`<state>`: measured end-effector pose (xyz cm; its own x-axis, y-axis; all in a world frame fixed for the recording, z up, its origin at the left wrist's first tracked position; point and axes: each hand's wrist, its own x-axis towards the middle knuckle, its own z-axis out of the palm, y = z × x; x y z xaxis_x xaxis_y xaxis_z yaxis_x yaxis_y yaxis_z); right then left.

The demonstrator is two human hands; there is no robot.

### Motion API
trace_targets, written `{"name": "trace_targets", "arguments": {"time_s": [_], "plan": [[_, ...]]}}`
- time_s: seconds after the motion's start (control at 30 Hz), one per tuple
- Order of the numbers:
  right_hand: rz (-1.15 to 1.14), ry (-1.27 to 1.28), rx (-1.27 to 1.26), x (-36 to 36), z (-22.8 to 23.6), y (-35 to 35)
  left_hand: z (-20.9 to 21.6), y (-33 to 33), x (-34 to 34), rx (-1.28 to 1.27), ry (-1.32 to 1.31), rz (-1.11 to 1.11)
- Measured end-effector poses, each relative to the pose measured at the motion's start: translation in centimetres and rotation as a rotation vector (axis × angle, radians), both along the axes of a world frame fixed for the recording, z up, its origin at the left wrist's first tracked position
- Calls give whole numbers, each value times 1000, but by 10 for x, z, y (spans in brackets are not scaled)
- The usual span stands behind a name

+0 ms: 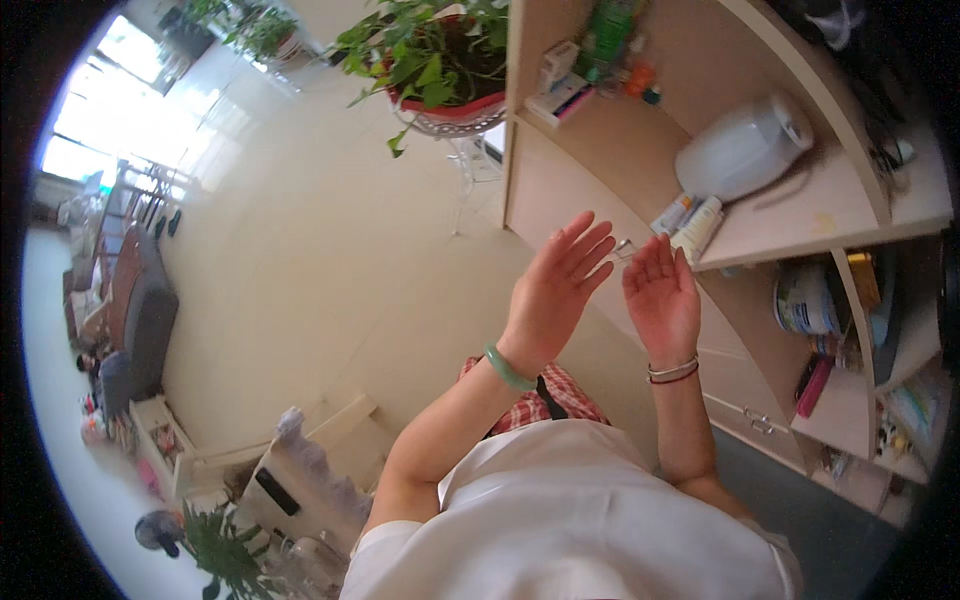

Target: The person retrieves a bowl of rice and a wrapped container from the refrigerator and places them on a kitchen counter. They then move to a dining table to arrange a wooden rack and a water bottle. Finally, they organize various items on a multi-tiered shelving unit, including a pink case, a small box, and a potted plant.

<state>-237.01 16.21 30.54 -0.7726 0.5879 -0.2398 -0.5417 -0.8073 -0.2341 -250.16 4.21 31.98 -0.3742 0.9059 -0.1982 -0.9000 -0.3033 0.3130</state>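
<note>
Both of my hands are raised in front of my body beside a wooden shelf unit (780, 238). My left hand (552, 292), with a green bangle (508, 369) at its wrist, has its fingers stretched and slightly apart, and nothing is in it. Close by, with a gap between the two, my right hand (664, 310) shows its palm, fingers extended and a little curved, holding nothing. A thin bracelet (673, 371) circles that wrist. Just past the right fingertips, a cream-coloured tube (699, 229) lies at the shelf edge; I cannot tell whether they touch.
A white rounded appliance (742, 148) sits on the shelf behind the tube, with small boxes (560, 97) farther back. A potted plant (440, 75) stands on a white stand beyond my hands. At left are a grey sofa (145, 300) and a dark remote-like object (277, 491).
</note>
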Motion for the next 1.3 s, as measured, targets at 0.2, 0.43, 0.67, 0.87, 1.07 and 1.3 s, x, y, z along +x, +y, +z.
{"name": "trace_targets", "arguments": {"time_s": [0.2, 0.43, 0.67, 0.87, 1.07, 1.3], "plan": [[256, 44, 5, -61, -5, -12, 8, -24, -35, 3, -22, 160], [503, -3, 16, -164, 4, -56, 14, -86, -102, 18, -18, 446], [747, 3, -7, -308, 33, -142, 26, -175, -202, 20, 3, 778], [949, -8, 33, -427, 46, -220, 34, -264, -292, 22, 37, 1007], [1079, -62, 70, -530, 37, -282, 30, -330, -370, 21, 19, 1199], [1092, -57, 59, -661, 28, -306, 14, -348, -488, 3, -4, 1276]]}}
